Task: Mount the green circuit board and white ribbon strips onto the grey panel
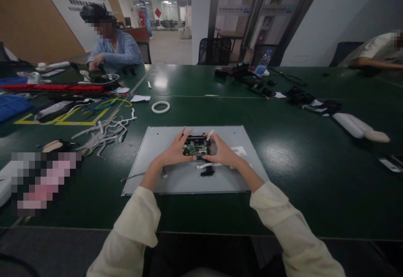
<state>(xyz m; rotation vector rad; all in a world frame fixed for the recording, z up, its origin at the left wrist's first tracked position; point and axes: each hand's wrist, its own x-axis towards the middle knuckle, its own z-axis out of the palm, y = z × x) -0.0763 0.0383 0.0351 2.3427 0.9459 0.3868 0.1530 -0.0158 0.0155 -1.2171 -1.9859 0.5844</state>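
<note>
A flat grey metal panel (176,184) lies on the table in front of me. Over its middle is a green circuit board (199,150) with a black part along its far edge. My left hand (176,149) grips the board's left side, thumb near and fingers far. On the opposite side my right hand (220,149) holds the board in the same way. A strip of white tape (210,135) shows by the right fingertips. Just below the board are a black piece (207,171) and another white strip (201,166). Whether the board touches the panel I cannot tell.
A tape roll (160,107) lies beyond the panel. To the left are crumpled white strips (108,134), coloured wires and a blue bin (14,105). Black gear and a water bottle (263,63) stand at the back right. A co-worker (116,48) sits across the table, another person at far right.
</note>
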